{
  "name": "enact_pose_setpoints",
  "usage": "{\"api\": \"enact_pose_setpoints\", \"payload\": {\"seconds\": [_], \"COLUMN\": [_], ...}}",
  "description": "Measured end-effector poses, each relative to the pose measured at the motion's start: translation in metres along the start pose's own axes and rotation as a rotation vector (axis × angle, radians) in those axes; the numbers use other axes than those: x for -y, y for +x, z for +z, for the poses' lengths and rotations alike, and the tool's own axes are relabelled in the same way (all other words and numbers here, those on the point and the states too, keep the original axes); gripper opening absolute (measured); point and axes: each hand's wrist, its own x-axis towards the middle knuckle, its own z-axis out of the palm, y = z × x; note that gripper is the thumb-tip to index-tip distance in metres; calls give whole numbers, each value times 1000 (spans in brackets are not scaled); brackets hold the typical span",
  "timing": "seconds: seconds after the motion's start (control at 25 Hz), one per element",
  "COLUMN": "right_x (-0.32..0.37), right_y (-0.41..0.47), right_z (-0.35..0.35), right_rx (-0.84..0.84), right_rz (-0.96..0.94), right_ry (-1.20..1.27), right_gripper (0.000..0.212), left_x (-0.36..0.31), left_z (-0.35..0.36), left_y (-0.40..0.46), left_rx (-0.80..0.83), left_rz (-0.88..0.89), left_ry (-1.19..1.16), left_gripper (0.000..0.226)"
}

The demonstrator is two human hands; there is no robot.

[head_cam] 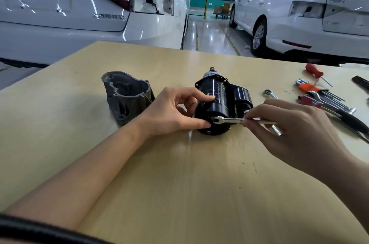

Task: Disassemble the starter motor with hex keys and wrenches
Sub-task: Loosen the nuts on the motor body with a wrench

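On the table [179, 174], your left hand [175, 112] clasps the starter motor [217, 104], your right hand [295, 124] pinches the wrench [227, 119] on its end bolt, grey housing [127, 96] left, hex keys [323, 98] right.

Starter motor [216, 104]: glossy black metal
Housing [127, 97]: matt grey cast metal
Wrench [229, 119]: bright polished metal
Counter [179, 174]: smooth pale wood, slight sheen

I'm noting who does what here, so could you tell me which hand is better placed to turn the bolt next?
Right hand: it pinches the wrench, whose head sits on the motor end bolt. Left hand grips the motor, steadying it.
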Motion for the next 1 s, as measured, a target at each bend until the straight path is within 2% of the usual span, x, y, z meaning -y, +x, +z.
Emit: {"api": "enact_pose_setpoints", "payload": {"seconds": [0.4, 0.56, 0.84, 0.92, 1.0], "right_x": [-9, -12, -8, -9, -11], "right_y": [-6, -8, -14, -13, -10], "right_z": [7, 10, 22, 20, 13], "right_rx": [36, 76, 101, 66, -61], "right_rz": [11, 60, 84, 92, 144], "right_ry": [98, 196, 263, 260, 298], "right_gripper": [2, 11, 11, 13, 15], "left_x": [2, 2, 3, 2, 1], "left_z": [1, 1, 1, 2, 1], "left_y": [1, 1, 1, 1, 1], "left_rx": [-16, -22, -22, -24, -29], "left_rz": [15, 10, -2, -4, -5], "left_ry": [18, 4, 1, 5, 12], "left_gripper": [46, 45, 47, 47, 46]}}
